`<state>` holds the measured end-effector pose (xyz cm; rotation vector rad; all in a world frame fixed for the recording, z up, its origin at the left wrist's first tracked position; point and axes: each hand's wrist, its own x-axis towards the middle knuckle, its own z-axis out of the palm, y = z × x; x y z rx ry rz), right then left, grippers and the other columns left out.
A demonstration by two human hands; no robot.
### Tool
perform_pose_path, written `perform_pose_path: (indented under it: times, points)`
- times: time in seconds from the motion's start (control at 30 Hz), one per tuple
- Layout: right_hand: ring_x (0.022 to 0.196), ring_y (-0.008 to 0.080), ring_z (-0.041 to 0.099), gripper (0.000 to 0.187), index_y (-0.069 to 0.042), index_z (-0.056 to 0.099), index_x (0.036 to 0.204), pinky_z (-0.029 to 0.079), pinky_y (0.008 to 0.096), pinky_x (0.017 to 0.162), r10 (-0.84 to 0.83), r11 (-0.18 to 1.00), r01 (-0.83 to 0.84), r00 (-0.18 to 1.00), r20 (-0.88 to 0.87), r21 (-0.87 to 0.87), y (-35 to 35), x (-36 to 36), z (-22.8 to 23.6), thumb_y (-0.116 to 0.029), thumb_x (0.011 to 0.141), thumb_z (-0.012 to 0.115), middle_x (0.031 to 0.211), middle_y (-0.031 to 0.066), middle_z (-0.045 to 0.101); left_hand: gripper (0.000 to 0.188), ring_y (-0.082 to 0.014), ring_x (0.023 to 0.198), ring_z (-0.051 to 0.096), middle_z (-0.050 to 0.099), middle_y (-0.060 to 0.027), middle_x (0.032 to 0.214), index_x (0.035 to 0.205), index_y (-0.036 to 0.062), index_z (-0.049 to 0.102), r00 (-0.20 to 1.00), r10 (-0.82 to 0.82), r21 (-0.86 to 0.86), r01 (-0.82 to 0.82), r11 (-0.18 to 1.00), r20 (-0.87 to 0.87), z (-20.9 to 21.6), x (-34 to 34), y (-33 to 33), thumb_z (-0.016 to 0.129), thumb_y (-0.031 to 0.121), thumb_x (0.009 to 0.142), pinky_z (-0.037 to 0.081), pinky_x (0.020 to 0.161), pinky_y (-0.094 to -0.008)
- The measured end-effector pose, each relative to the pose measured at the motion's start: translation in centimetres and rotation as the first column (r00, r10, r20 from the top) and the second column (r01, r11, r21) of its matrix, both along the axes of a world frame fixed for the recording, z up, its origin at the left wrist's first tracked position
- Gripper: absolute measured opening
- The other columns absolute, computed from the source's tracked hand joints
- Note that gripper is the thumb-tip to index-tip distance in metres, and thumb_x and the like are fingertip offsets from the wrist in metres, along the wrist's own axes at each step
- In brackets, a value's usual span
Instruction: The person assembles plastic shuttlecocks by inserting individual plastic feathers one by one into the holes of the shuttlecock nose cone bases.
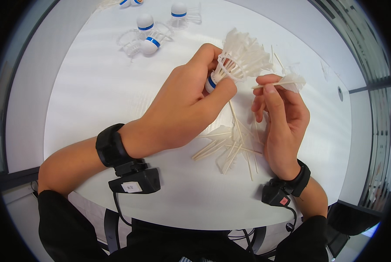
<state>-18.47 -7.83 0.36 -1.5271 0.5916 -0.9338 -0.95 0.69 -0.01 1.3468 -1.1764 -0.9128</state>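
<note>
My left hand (pixel 182 100) is wrapped round the cork end of a shuttlecock (pixel 243 56), whose white feathers spread toward the far right. A blue band circles the cork, and a pale ring runs round the feather shafts. Just right of it, my right hand (pixel 285 113) pinches a single white feather (pixel 287 82) by its shaft between thumb and forefinger. The feather's vane points right, apart from the shuttlecock. Below and between my hands lies a loose pile of feathers and bare shafts (pixel 232 146) on the white table (pixel 178 196).
Toward the back left stand shuttlecock bases with blue bands: an upright one (pixel 145 22), a tipped one (pixel 150 45) and another upright one (pixel 179 10). More white-and-blue pieces (pixel 130 2) show at the far edge. Black wrist devices with cables sit on both wrists.
</note>
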Motion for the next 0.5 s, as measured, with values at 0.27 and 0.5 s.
perform_pose_path:
  times: [0.27, 0.5]
  points:
    - [0.076, 0.0091, 0.059, 0.013, 0.002, 0.065, 0.105, 0.046, 0.0221, 0.061, -0.008, 1.0, 0.008, 1.0, -0.012, 0.004, 0.11, 0.05, 0.06, -0.009, 0.102, 0.06, 0.112, 0.0085, 0.07, 0.03, -0.0113, 0.1, 0.059, 0.064, -0.0079, 0.111, 0.125, -0.0024, 0.049, 1.0, 0.015, -0.021, -0.015, 1.0, 0.008, -0.31, 0.04, 0.01, 0.055, 0.007, 0.097, 0.045, 0.087, -0.0257]
    - [0.075, 0.0092, 0.059, 0.013, 0.002, 0.065, 0.105, 0.045, 0.0219, 0.06, -0.005, 1.0, 0.005, 1.0, -0.004, 0.006, 0.07, -0.07, 0.0, -0.009, 0.102, 0.06, 0.11, 0.0091, 0.07, 0.031, -0.011, 0.1, 0.058, 0.064, -0.0069, 0.111, 0.126, -0.0024, 0.051, 0.999, 0.011, -0.017, -0.011, 1.0, 0.041, -0.3, 0.0, -0.02, 0.054, 0.007, 0.097, 0.044, 0.09, -0.0262]
